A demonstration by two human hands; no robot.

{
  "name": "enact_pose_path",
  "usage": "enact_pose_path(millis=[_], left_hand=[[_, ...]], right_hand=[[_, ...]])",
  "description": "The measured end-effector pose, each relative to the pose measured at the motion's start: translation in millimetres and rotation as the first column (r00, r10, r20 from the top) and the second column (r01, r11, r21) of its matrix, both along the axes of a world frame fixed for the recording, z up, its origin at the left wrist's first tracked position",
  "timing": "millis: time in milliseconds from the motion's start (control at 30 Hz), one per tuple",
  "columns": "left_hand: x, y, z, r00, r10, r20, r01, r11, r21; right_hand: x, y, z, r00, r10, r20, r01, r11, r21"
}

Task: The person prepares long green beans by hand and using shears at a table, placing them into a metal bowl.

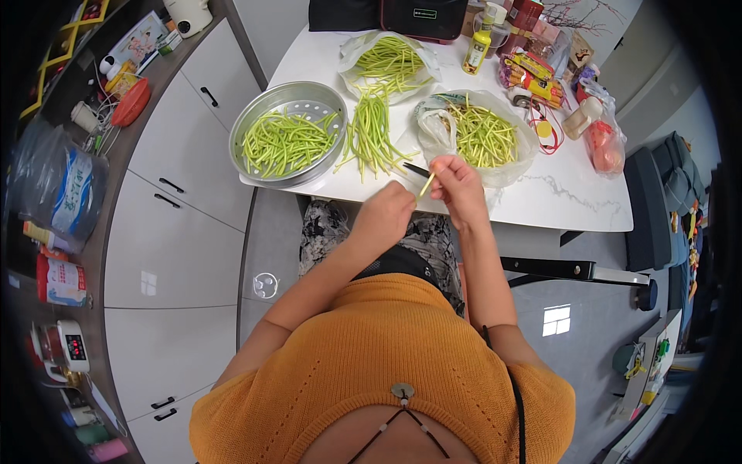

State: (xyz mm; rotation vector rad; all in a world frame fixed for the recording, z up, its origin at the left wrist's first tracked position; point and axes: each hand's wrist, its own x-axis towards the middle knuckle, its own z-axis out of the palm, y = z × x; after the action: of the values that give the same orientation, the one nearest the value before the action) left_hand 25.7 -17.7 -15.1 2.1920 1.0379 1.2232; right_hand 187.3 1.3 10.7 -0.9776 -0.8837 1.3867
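My right hand (459,190) pinches a short green stalk (427,184) just past the table's front edge. My left hand (383,216) is closed, its fingertips at the lower end of the same stalk. A slim black object (416,168) juts out beside my right fingers; its kind cannot be made out. To the left, a round perforated metal steamer pan (238,141) holds cut green pieces. Long whole stalks (369,138) lie on the table beside it, reaching back to an open plastic bag (352,56) of stalks. Another white bag (528,147) on the right contains shorter pieces.
The white table (572,203) also carries a yellow bottle (477,52), snack packets (532,80), a bag of reddish items (605,147) and a black case (423,18). On the left runs a cabinet (171,255) with a water jug (66,185) and kitchen goods on top.
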Motion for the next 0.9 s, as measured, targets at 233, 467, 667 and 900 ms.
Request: enact_pose_path(millis=[233,467,667,900], left_hand=[[-7.4,14.3,-3.8,0.979,0.041,0.202,0.032,0.937,-0.347],[-13.8,18.2,4.8,0.838,0.042,0.544,0.377,0.675,-0.634],[-13.4,16.5,5.7,0.845,0.031,0.534,0.401,0.626,-0.669],[-12.8,14.4,7.2,0.854,0.045,0.518,0.377,0.632,-0.677]], right_hand=[[12.6,6.9,20.6,0.998,-0.059,0.006,0.057,0.992,0.111],[9.3,2.0,8.3,0.993,0.121,0.018,-0.121,0.992,0.045],[2.5,3.6,2.8,0.981,0.155,0.118,-0.16,0.986,0.04],[-3.3,2.8,1.3,0.971,0.136,0.198,-0.154,0.985,0.081]])
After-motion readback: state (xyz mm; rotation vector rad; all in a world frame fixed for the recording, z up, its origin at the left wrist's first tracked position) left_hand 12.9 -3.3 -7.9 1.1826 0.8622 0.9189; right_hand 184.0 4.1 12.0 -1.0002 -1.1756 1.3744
